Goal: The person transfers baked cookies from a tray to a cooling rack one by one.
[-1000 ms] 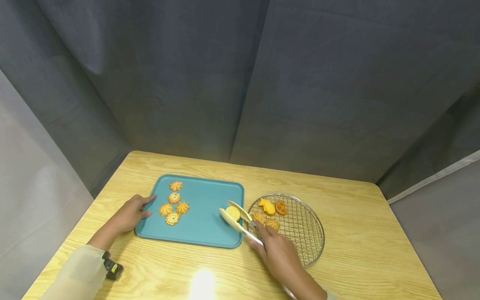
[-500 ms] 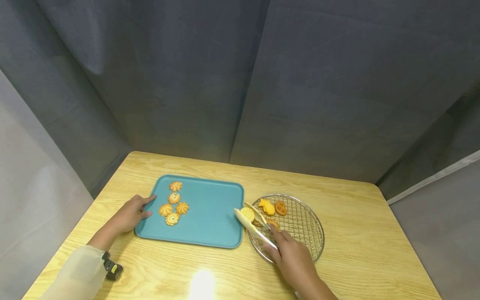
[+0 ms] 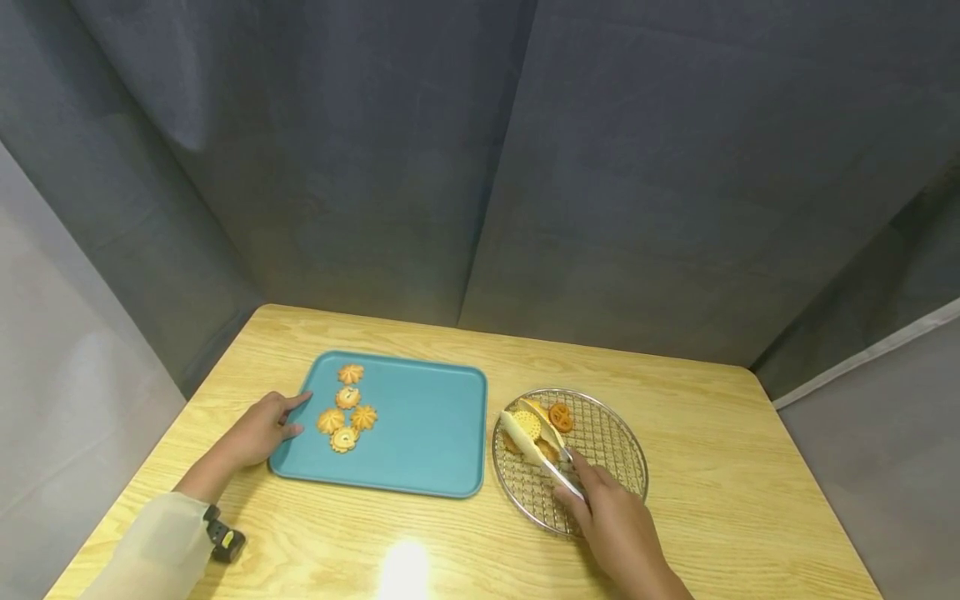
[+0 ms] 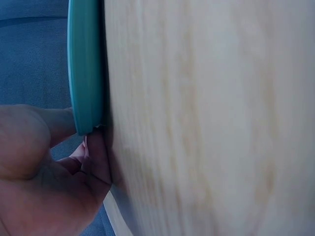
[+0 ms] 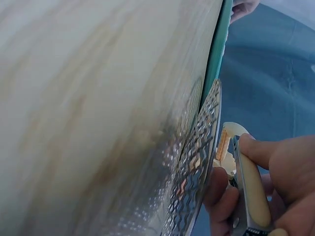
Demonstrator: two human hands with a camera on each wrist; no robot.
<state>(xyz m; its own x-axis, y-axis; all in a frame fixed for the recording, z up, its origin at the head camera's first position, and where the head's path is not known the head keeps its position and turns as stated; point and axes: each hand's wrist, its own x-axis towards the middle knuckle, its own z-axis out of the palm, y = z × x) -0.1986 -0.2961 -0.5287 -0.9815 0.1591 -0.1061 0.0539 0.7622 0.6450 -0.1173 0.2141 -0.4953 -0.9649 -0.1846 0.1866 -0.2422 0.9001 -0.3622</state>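
At the left edge of the teal tray (image 3: 427,433), my left hand (image 3: 261,429) pinches the rim; the left wrist view has the tray (image 4: 86,64) between its thumb and fingers. Several flower-shaped cookies (image 3: 363,417) lie on the tray's left half. My right hand (image 3: 618,521) grips tongs (image 3: 516,437), whose tips have a round yellow cookie (image 3: 528,425) between them over the left part of the round wire rack (image 3: 607,454). Seen from the right wrist, the tongs (image 5: 253,191) and cookie (image 5: 222,143) are beside the rack's edge (image 5: 216,103).
A small brown pretzel (image 3: 560,417) lies on the rack behind the tongs. Other cookies on the rack are partly hidden under the tongs. The rack stands just right of the tray on the wooden table (image 3: 720,467), with grey curtains (image 3: 600,208) behind.
My right hand has moved right, carrying the tongs and the round yellow cookie from above the tray's right edge to above the rack. My left hand has stayed at the tray.
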